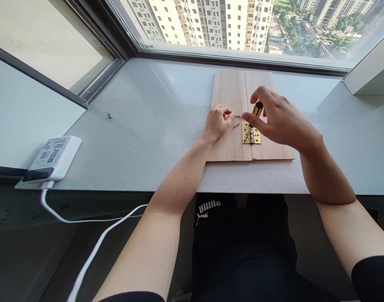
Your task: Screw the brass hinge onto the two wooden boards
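Two pale wooden boards, the left board (pixel 228 147) and the right board (pixel 269 153), lie side by side. A brass-coloured hinge (pixel 256 136) spans their seam near the front edge. My right hand (pixel 284 119) is closed around a yellow-and-black screwdriver (pixel 258 109), which slants down to the hinge's left leaf. Over the left board, my left hand (pixel 217 122) has its fingers pinched together at a small screw (pixel 238 116). Just below those fingertips, a second small screw (pixel 236 125) rests on the wood.
The boards lie on a speckled white sill (pixel 147 138) below a large window (pixel 210 25). At far left sits a white box-shaped device (pixel 58 155) with a white cable (pixel 97 245) hanging off the edge. A small dark object (pixel 109 115) lies on the sill at left.
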Demonstrator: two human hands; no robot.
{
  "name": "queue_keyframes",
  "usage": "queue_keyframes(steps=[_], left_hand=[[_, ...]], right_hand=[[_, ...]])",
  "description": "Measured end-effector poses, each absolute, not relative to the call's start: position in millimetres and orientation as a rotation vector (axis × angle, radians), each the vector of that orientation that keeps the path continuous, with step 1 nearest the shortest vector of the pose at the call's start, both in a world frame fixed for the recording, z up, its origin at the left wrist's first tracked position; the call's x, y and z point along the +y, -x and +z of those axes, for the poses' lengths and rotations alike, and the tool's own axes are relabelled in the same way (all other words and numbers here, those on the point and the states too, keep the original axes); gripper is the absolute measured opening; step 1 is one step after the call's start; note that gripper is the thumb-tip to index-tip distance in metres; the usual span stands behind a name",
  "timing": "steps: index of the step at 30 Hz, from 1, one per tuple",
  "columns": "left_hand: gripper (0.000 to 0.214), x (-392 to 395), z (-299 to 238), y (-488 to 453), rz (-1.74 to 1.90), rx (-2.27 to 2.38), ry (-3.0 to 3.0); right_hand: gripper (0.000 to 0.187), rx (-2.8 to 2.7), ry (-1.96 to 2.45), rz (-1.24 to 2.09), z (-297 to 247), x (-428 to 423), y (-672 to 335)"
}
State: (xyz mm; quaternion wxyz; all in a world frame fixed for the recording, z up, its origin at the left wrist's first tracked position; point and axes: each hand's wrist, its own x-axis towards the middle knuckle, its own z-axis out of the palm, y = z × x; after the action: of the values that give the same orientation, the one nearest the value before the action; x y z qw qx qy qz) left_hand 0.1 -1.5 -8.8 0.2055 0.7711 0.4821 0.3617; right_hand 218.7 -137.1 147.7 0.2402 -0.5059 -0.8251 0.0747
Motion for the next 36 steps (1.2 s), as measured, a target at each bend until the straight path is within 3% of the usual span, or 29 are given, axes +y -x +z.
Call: queue_keyframes(steps=[8,26,30,36], left_hand=[[0.011,-3,-6,-2,0.999,1.351,-2.124],[0.010,-3,-4,-2,0.992,1.344,-2.139],[0.013,-13,9,-2,1.009,1.169,-2.209],[0.025,-38,28,-9,0.633,0.677,-2.375]], right_hand=[[0.016,-2.224,1.434,0.305,152,-140,-215],[0.021,-2.115,1.305,0.101,167,-136,-230],[0.021,-2.032,1.358,0.096,177,-140,-235],[0.026,-1.911,1.420,0.031,185,-137,-253]])
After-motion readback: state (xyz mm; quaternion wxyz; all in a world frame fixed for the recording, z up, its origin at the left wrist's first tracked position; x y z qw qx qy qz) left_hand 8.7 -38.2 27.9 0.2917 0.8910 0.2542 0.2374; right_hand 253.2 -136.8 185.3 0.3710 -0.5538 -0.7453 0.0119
